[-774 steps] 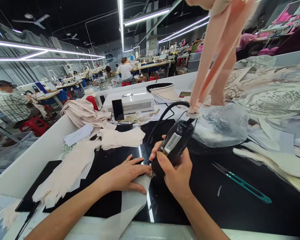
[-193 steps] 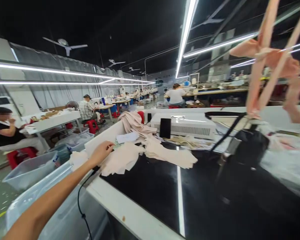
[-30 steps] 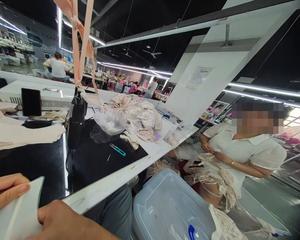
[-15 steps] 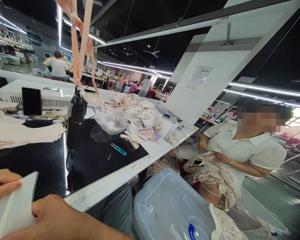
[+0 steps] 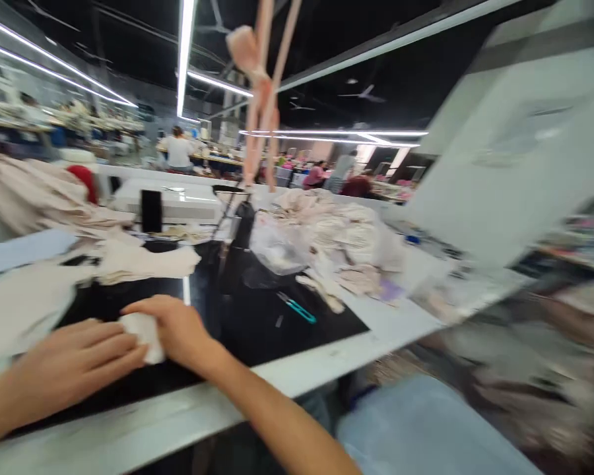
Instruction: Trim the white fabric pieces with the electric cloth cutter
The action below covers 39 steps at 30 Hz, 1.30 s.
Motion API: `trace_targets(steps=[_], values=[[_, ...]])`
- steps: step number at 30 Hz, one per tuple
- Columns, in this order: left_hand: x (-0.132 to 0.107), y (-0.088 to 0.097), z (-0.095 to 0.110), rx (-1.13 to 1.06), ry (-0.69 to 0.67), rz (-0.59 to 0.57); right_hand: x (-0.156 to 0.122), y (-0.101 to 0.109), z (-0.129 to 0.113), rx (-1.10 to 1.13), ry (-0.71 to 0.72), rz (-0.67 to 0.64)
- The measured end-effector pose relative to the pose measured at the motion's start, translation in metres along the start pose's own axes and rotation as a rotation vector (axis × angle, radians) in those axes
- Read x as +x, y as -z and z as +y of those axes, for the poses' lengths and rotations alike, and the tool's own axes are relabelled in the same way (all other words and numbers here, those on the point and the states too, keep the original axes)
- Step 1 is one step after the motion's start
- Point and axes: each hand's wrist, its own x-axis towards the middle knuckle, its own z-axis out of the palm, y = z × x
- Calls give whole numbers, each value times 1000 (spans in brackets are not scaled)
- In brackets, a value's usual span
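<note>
Low over the black board (image 5: pixel 272 330), a small white piece of flat material (image 5: pixel 146 333) sits between my two hands; its exact kind is blurred. My right hand (image 5: pixel 181 330) grips it from the right, thumb and fingers curled around its edge. From the left, my left hand (image 5: pixel 86 356) reaches in with its fingers closed together at the piece's other side. Left of my hands lie pale beige fabric cutouts (image 5: pixel 143 260) in a stack. Turquoise thread snips (image 5: pixel 299 309) rest on the board to the right.
A black upright tool (image 5: pixel 240 227) hangs by peach fabric ties (image 5: pixel 264 112). Behind the board are a plastic bag (image 5: pixel 277 247), a heap of lace bras (image 5: pixel 346 227) and a phone (image 5: pixel 151 211). A translucent bin lid (image 5: pixel 426 429) is beside the table's front edge (image 5: pixel 297 376).
My view has swung left, so the table shows more and the seated co-worker is mostly out of view. Both hands now hold the white piece lower, over the black board.
</note>
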Motion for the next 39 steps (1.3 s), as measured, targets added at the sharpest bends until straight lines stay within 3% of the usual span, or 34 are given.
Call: trace_targets(steps=[2, 5, 9, 13, 18, 23, 28, 33, 39], values=[[-3, -3, -1, 87, -44, -239, 6, -3, 25, -101, 64, 53], [-6, -20, -2, 117, -11, -417, 19, -13, 72, -249, 160, 133], [-10, -34, -1, 96, 37, -427, 25, -13, 126, -425, 238, 263], [-12, -30, 3, 52, 39, -414, 21, -2, 155, -569, 198, 375], [-14, -26, 4, 5, 72, -408, 6, -2, 148, -631, 276, 429], [-15, -25, 4, 6, 56, -402, -14, -18, 120, -623, 395, 370], [-14, -16, 8, 34, 86, -434, -19, -29, 116, -636, 396, 353], [-21, 2, 22, 230, 204, -510, -19, -33, 122, -661, 395, 352], [-47, 29, 30, 529, 422, -542, -20, -34, 120, -685, 406, 380]])
